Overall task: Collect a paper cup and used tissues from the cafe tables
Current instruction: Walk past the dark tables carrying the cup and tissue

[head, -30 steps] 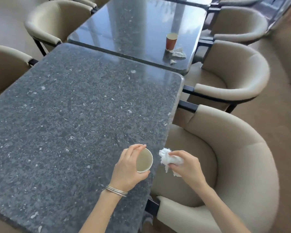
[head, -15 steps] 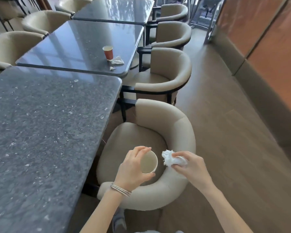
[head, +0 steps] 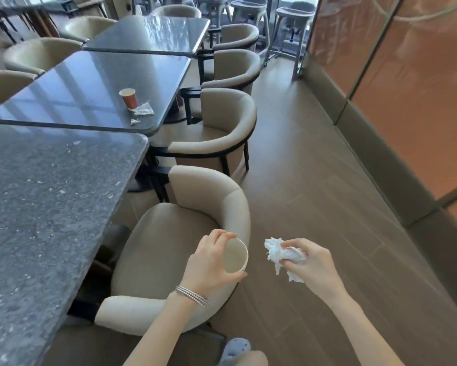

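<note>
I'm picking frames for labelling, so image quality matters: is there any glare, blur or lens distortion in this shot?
Head view: window glare washes over the second table, though the red cup stays readable; wide-angle bending curves the wall panels at right; far chairs and stools look soft. The left hand with paper cup and right hand with tissue are reasonably sharp.

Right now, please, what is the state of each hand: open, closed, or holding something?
Left hand: closed around a paper cup, held over the chair.
Right hand: closed on a crumpled white tissue.
</note>
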A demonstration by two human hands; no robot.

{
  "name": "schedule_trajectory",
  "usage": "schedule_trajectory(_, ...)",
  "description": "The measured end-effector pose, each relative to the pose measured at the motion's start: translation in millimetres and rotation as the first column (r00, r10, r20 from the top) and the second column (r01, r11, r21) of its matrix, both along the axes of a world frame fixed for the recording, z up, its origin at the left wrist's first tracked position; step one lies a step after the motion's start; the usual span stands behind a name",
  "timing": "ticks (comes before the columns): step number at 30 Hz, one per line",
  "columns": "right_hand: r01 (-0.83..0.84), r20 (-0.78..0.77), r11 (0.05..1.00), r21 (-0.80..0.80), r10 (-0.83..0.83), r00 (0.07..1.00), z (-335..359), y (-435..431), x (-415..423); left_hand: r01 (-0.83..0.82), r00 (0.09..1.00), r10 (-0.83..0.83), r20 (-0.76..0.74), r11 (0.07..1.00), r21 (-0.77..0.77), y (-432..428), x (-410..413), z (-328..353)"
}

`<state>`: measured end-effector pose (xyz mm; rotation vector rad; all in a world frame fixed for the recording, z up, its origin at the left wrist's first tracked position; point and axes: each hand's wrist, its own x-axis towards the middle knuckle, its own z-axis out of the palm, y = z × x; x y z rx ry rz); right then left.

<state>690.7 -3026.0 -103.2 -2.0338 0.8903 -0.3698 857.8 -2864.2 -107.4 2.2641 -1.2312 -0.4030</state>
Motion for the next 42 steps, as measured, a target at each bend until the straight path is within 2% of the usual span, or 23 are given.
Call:
schedule_trajectory(7, -0.049, -0.032, 0.998, -0.045, 0.047, 0.998, -5.3, -66.0, 34.6, -0.033, 0.998, 0.032, -0.061, 0.999, -0.016, -61.1, 37.9, -12.3)
schedule_trajectory(14, -0.091, -0.043, 0.995, -0.052, 0.089, 0.995, 12.9, -143.5, 105.4, -0.083, 0.993, 0.075, -0.095, 0.994, -0.077, -134.4, 89.2, -2.6)
schedule_trajectory(24, -0.220, -0.017, 0.972, -0.085, 0.219, 0.976, 21.9, -214.9, 177.5, -0.135, 0.990, 0.132, -0.041, 0.986, -0.092, -193.0, 140.5, 2.9)
schedule_trajectory(33, -0.362, 0.011, 0.930, -0.065, 0.363, 0.932, 18.8, -309.2, 237.5, -0.302, 0.953, 0.302, -0.017, 0.945, -0.126, -265.9, 171.8, 0.3)
schedule_trajectory(42, -0.535, 0.018, 0.842, -0.071, 0.537, 0.843, 38.7, -416.2, 308.7, -0.507, 0.860, 0.508, -0.038, 0.846, -0.164, -355.9, 188.9, 9.9)
